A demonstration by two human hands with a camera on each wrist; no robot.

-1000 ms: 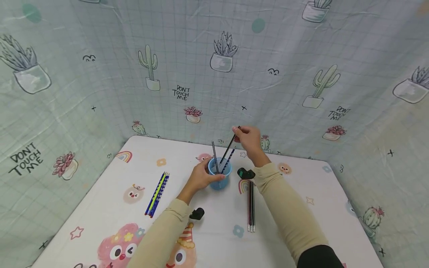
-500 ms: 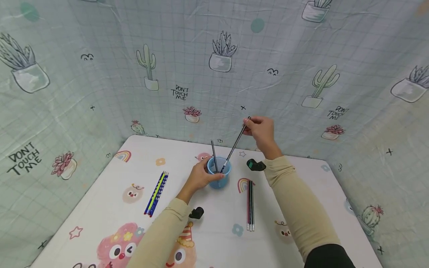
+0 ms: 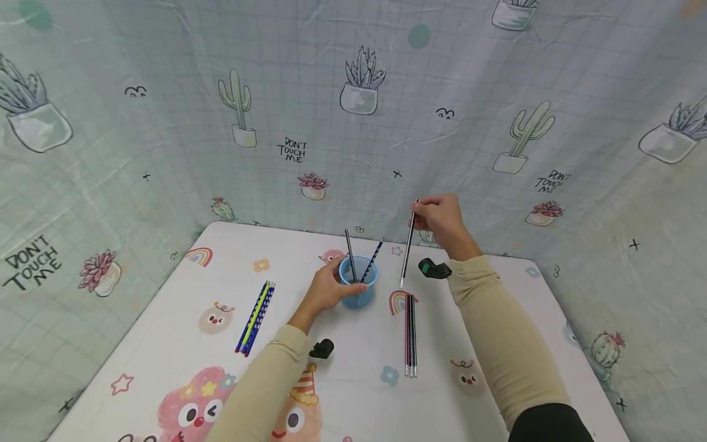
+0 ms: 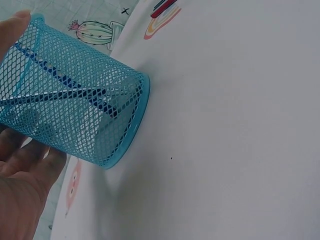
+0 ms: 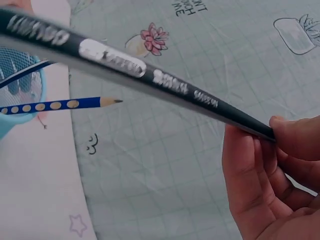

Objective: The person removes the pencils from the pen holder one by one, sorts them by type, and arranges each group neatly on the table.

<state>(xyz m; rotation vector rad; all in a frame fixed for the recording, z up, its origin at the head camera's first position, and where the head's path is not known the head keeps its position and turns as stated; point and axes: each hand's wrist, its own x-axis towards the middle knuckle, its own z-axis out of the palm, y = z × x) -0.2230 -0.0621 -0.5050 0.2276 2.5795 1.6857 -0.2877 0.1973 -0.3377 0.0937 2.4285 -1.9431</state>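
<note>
My left hand (image 3: 320, 293) grips a light blue mesh pencil cup (image 3: 358, 301), thumb at the near side; in the left wrist view the cup (image 4: 117, 80) looks tilted. Inside it lean a dark pencil (image 3: 350, 253) and a blue spotted pencil (image 3: 373, 258). Between thumb and fingertips, my right hand (image 3: 444, 224) pinches a dark pencil (image 3: 408, 253) by its upper end, to the right of the cup. White lettering runs along this pencil (image 5: 170, 82) in the right wrist view.
Blue and yellow-green pencils (image 3: 255, 319) lie together on the left of the white patterned table (image 3: 188, 307). Several dark pencils (image 3: 411, 337) lie side by side, right of the cup. Black devices sit at the right wrist (image 3: 434, 269) and left wrist (image 3: 322, 348). A cactus-print cloth (image 3: 315, 123) stands behind.
My right hand has drawn the dark pencil up out of the cup and carried it to the right, bringing it closer to upright. The left hand keeps its hold on the cup.
</note>
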